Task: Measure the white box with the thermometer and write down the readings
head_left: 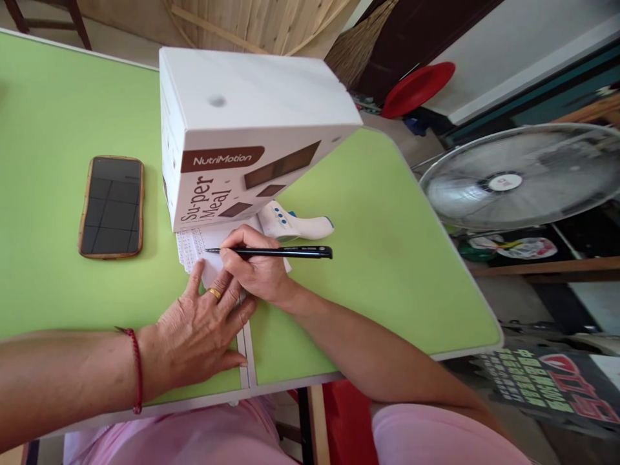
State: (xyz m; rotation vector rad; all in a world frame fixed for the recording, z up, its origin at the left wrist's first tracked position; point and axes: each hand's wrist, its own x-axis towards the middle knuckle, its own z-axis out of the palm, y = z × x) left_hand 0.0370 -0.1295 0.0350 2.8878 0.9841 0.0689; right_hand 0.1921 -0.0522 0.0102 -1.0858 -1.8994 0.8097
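My right hand (259, 268) is closed round a black pen (290, 252), whose tip rests on a small sheet of white paper (191, 248) with rows of handwriting. My left hand (203, 323) lies with its fingers spread over the paper's near edge and the green table; it wears a gold ring, and a red cord circles the wrist. Just beyond the paper stands a white box (256, 90) printed "NutriMotion Su-per Meal". Beside the box and my right hand lies a white handheld thermometer (298, 224) with blue buttons. Part of the paper is covered by my hands.
A phone (112, 206) in a brown-edged case lies to the left on the green table (387, 258). Past the table's right edge are a fan (504, 182) and a printed dark bag (557, 384). A red basin (417, 89) and a straw broom (361, 48) are at the back.
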